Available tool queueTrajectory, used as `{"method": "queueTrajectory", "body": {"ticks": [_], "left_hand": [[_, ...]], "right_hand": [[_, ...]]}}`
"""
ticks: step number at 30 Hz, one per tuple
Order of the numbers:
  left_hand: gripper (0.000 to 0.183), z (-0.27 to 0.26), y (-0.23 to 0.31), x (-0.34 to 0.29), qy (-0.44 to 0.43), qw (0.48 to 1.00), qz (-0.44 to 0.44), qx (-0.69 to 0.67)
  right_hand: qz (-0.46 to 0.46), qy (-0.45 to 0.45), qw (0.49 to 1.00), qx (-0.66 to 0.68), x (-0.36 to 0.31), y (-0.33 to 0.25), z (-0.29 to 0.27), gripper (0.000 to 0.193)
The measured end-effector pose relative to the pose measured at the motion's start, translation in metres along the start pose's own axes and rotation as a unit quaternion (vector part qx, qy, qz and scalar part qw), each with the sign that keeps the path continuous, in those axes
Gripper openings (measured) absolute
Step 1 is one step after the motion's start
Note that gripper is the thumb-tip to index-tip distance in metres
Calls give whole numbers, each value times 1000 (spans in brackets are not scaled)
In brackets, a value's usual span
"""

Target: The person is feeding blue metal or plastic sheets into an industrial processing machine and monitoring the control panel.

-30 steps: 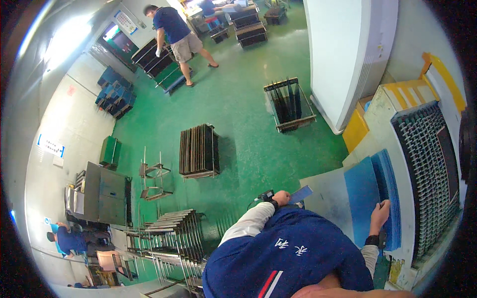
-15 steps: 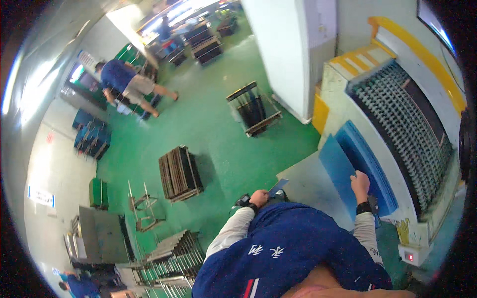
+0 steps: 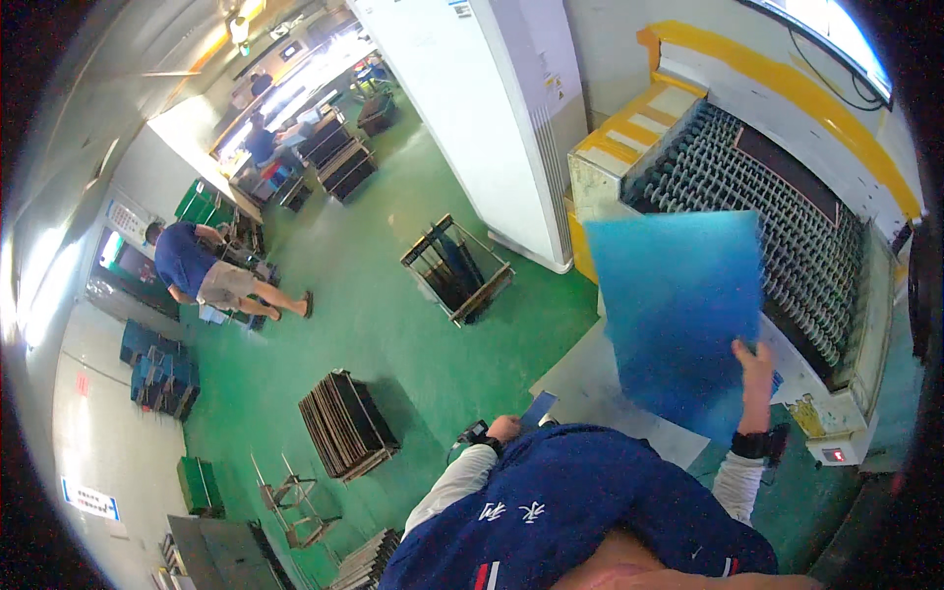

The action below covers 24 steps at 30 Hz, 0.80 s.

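Note:
My right hand [image 3: 754, 374] grips the lower right edge of a large blue sheet [image 3: 678, 305]. The sheet is raised and tilted in front of the roller conveyor [image 3: 796, 261], covering part of its near side. Close to my waist, my left hand [image 3: 504, 428] is closed on a small flat blue piece [image 3: 539, 406], of which only a narrow corner shows; the rest is hidden by my shirt. Beneath the sheet lies a pale grey board [image 3: 575, 379]. A scrap of blue shows just right of my right hand, too small to identify.
A dark flat panel [image 3: 782, 172] lies on the rollers. Beyond stands a tall white cabinet [image 3: 467, 108]. Racks of dark panels [image 3: 346, 425] and a wire-frame rack [image 3: 455, 270] stand on the green floor. A person in a blue shirt [image 3: 187, 261] bends over at the far left.
My right hand has lifted the blue sheet from beside the leaning blue stack and swung it up before the rollers. My left hand stays near my waist. The view has turned to the right.

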<state>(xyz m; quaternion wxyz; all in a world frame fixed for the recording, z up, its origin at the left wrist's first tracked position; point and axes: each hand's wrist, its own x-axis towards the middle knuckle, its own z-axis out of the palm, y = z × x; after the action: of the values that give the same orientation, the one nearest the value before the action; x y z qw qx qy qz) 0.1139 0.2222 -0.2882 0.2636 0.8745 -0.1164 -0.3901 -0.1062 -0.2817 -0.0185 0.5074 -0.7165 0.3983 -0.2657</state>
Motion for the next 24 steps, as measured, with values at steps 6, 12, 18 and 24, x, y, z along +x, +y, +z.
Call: {"method": "queueTrajectory", "body": {"ticks": [6, 12, 18, 24], "left_hand": [[31, -8, 24, 28, -62, 988, 51, 130], [34, 5, 7, 37, -66, 980, 85, 170], [31, 17, -20, 49, -21, 982, 89, 165], [32, 10, -21, 43, -25, 995, 62, 73]], "right_hand": [[36, 156, 943, 290, -13, -6, -49, 31], [60, 55, 844, 530, -12, 5, -41, 23], [97, 136, 911, 377, 17, 36, -15, 18], [-27, 103, 957, 269, 66, 84, -22, 21]]}}
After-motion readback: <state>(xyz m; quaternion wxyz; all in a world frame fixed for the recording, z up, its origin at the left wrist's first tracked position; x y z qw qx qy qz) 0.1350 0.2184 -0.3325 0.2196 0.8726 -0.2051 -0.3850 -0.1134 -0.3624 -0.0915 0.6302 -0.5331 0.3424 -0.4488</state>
